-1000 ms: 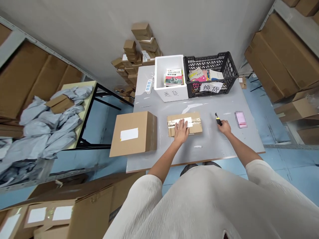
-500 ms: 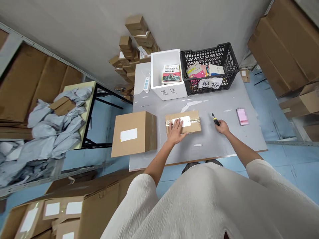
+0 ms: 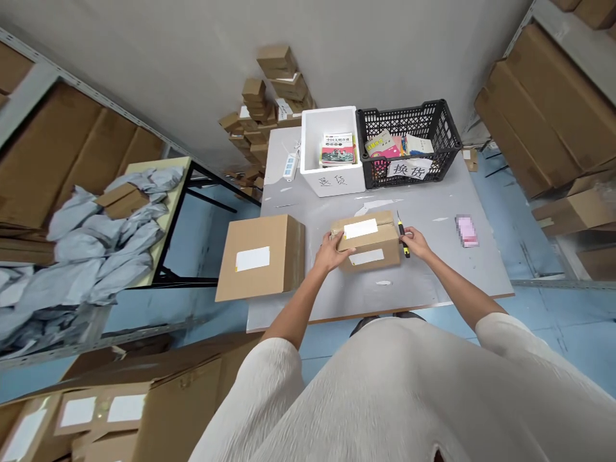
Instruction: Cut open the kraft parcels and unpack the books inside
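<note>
A small cardboard box [image 3: 389, 232] is on the grey table, with white labels on its top and on the side facing me. My left hand [image 3: 331, 253] grips its left end, thumb along the near side and fingers partly hidden behind the edge. At the opposite end, my right hand [image 3: 416, 242] holds a black and yellow utility knife [image 3: 405, 246] with the blade pointing away from me. Those right fingers are close against the box's end; whether they touch it I cannot tell.
A larger labelled carton [image 3: 255, 279] stands left on the table [image 3: 356, 300]. Behind are a white foam bin [image 3: 339, 183] and a black crate [image 3: 436, 168] holding books. A power strip [image 3: 290, 167] lies at the back left, a pink blurred item [image 3: 466, 231] at the right.
My left hand has gone from the box's top to its left end. The box now shows a labelled near side. My right hand has brought the knife left, beside the box.
</note>
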Available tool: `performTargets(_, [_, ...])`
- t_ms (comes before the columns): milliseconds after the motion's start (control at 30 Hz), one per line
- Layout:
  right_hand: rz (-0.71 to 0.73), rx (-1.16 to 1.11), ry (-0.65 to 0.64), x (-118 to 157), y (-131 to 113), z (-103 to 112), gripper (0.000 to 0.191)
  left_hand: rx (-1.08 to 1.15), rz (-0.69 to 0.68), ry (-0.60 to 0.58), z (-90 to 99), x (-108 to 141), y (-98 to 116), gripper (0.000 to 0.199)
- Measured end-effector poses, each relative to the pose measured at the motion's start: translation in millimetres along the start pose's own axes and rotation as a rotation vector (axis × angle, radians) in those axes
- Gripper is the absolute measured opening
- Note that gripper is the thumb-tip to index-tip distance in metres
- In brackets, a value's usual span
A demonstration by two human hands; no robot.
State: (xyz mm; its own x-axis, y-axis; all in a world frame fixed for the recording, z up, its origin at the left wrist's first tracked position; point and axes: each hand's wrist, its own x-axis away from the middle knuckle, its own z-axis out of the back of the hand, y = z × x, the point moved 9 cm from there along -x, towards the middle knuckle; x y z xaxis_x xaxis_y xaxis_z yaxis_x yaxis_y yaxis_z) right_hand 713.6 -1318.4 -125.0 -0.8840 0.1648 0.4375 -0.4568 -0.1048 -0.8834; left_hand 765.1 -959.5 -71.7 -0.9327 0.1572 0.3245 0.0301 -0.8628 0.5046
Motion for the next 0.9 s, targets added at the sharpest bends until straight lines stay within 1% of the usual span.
performTargets(33, [0.005,-0.015,0.017,0,-2,6,0.031,-0.005,-0.014,-0.013,2.2,-6,5,0.097])
performTargets(100, [0.007,-0.024,0.048,0,-5,16,0.031,0.003,-0.035,-0.091,-0.3,-20,13,0.089])
performTargets(167, [-0.002,-0.002,0.081,1,-3,23,0.033,0.027,-0.009,-0.18,-7.9,-33,16,0.086])
performTargets(200, [-0.005,0.01,0.095,1,-2,25,0.035,0.046,0.018,-0.199,-10.9,-39,15,0.085])
performTargets(267, [-0.004,0.02,0.118,1,1,27,0.036,0.104,0.077,-0.181,-14.5,-50,12,0.083])
performTargets(333, [0.004,0.015,0.136,0,5,29,0.036,0.198,0.112,-0.135,-17.4,-58,9,0.075])
performTargets(433, [-0.001,0.028,0.14,-2,12,31,0.036,0.317,0.108,-0.111,-26.5,-59,6,0.066])
performTargets(533, [-0.009,0.054,0.12,-1,17,33,0.037,0.352,0.112,-0.086,-35.2,-50,0,0.064])
performTargets(633, [-0.03,0.067,0.101,6,23,34,0.038,0.387,0.174,-0.095,-46.3,-32,-15,0.068])
performTargets(700, [-0.066,0.062,0.093,12,29,34,0.04,0.433,0.229,-0.163,-57.6,-16,-25,0.08])
performTargets(767, [-0.108,0.073,0.089,18,34,32,0.04,0.497,0.265,-0.282,-71.4,1,-29,0.095])
performTargets(833, [-0.13,0.115,0.09,23,35,31,0.038,0.555,0.247,-0.381,-80.1,17,-25,0.107])
performTargets(900, [-0.123,0.155,0.094,27,31,31,0.034,0.585,0.183,-0.392,-78.4,26,-17,0.115])
